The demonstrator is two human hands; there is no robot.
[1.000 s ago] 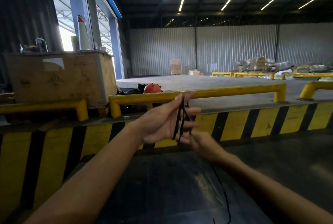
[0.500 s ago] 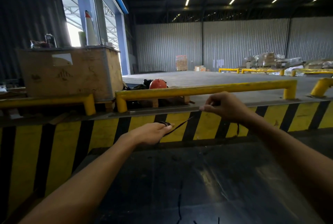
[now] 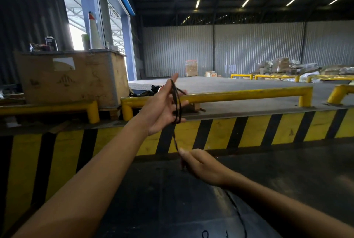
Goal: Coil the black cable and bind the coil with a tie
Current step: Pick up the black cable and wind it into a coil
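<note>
A few loops sit on your straight-fingered left hand [image 3: 162, 111]; your right hand [image 3: 203, 166] pinches the black cable [image 3: 176, 101]. More winding and the tying are left.

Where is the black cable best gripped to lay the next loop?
Pinch the single strand of the black cable just below the left hand, coming from the right: it hangs straight there, clear of the loops wound on that hand.
</note>
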